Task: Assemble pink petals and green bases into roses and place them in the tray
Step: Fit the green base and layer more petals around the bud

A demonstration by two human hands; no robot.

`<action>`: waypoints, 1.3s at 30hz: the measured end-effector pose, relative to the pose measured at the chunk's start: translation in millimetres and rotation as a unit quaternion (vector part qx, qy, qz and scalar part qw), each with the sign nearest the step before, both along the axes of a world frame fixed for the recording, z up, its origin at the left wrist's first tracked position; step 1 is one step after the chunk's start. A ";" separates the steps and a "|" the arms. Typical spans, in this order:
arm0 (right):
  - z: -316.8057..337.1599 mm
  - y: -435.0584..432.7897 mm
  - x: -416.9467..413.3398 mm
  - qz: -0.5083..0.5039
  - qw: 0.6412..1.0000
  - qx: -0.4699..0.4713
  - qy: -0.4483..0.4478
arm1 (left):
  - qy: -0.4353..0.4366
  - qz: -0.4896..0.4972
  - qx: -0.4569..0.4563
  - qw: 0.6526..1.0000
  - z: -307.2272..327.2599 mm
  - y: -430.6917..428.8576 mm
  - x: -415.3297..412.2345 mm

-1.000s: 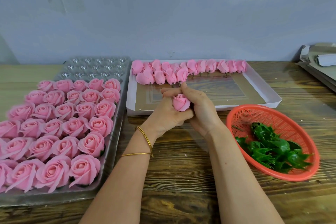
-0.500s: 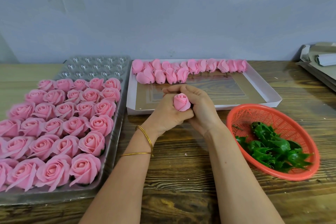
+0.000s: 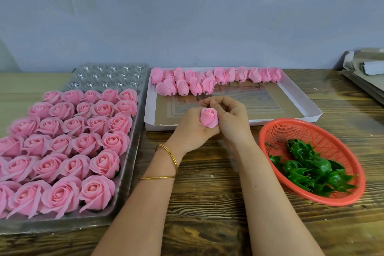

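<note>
Mid-run, well past halfway. The tray point(image 3: 133, 151) on the left holds six filled rows of finished roses point(image 3: 83, 143), five across where a whole row shows. That is about thirty in view. The near rows run off the left edge, so the total is not exact. At the far end three rows of empty cups point(image 3: 108, 77) remain, roughly fifteen slots to fill.

One rose point(image 3: 208, 117) is in work, held up over the table point(image 3: 207, 203) just in front of the white box point(image 3: 270, 110). The left hand point(image 3: 193, 129) grips it from below and the side, fingers wrapped round its lower part. The right hand point(image 3: 230, 118) is curled against its right side, fingertips bent over the top. Its petals are tight, not spread like the ones in the tray. Whether a green base is already on it is hidden by the fingers. My guess is it is being fitted or shaped, and it has not been put in the tray.

Stock left:
- Pink buds point(image 3: 207, 81) lie in two loose rows along the far side of the box, about sixteen. They overlap, so take that as rough.
- Green bases point(image 3: 307, 170) sit in the red basket point(image 3: 301, 133) on the right, maybe five or six. They are tangled and hard to separate.

If that count holds, the bases will run out before the buds or the slots do.

Extras: two gold bangles point(image 3: 168, 158) on the left wrist and stacked cardboard point(image 3: 365, 72) at the far right.
</note>
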State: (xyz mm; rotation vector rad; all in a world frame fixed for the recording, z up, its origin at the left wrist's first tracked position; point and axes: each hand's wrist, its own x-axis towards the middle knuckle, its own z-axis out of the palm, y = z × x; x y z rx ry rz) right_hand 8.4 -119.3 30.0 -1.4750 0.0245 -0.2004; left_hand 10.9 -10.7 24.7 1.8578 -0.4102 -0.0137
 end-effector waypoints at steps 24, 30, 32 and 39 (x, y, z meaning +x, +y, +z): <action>-10.3 11.8 1.3 0.011 0.988 -0.077 -0.133 | -0.061 0.030 0.136 0.988 3.6 -4.2 -0.5; -7.6 13.1 -0.4 0.023 0.981 -0.149 -0.118 | -0.083 0.054 0.125 0.987 -2.1 -4.8 1.7; -6.5 13.2 -0.9 0.025 0.982 -0.146 -0.115 | -0.083 0.061 0.132 0.986 -3.4 -5.4 2.5; -3.4 13.6 -2.6 0.047 0.989 -0.104 -0.093 | -0.113 0.065 0.122 0.984 -2.8 -5.5 2.5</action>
